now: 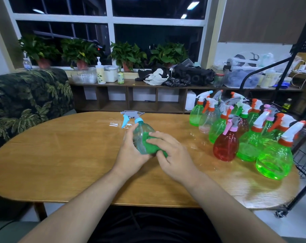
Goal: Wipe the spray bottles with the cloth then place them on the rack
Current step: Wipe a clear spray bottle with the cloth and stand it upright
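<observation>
At twelve o'clock my left hand [131, 154] curls round the clear bottle [140, 132]; my right hand [174, 155] clamps the green cloth [151, 146] against it. Reaching the three-o'clock rack [305, 160] could topple the crowded bottles [248, 142].

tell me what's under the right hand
A green cloth, which the right hand presses against the clear spray bottle in the left hand. The bottle's side beneath it is hidden.

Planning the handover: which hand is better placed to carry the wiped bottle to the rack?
Probably left: the left hand grips the bottle, while the right hand holds the cloth, though the rack stands rightward.
</observation>
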Demonstrator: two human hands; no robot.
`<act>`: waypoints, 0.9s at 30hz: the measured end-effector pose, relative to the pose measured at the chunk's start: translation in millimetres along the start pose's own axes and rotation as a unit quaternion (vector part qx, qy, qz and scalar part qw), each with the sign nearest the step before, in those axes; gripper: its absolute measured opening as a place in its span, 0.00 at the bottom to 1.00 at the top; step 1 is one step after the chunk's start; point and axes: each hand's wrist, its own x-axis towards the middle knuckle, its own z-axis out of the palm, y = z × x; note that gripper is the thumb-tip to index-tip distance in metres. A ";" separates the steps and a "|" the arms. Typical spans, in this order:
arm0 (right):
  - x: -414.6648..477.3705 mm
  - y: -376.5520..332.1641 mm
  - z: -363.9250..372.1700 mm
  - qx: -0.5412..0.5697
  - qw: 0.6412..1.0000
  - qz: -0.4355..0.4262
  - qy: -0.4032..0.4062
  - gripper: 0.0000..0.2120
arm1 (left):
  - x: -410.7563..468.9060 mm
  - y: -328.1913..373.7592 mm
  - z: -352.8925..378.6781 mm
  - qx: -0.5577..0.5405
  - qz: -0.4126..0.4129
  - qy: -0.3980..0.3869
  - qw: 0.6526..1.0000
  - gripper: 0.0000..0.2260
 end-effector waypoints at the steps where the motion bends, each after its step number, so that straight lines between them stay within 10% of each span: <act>1: -2.1 0.7 0.7 -0.016 1.000 -0.018 -0.007 0.23 | 0.3 -0.4 0.0 -0.001 0.001 -0.001 1.000 0.49; 14: 49.3 -9.0 -27.9 -0.030 0.994 0.096 -0.039 0.22 | -6.9 11.6 4.1 0.020 0.084 -0.051 0.995 0.49; 20: 67.1 3.5 -44.1 0.138 0.964 0.223 -0.048 0.26 | -12.2 18.0 -0.7 0.004 0.083 -0.052 0.995 0.52; 27: 50.4 -0.2 -32.2 0.149 0.976 0.160 -0.001 0.26 | -12.5 17.6 -0.3 0.000 0.066 -0.050 0.997 0.52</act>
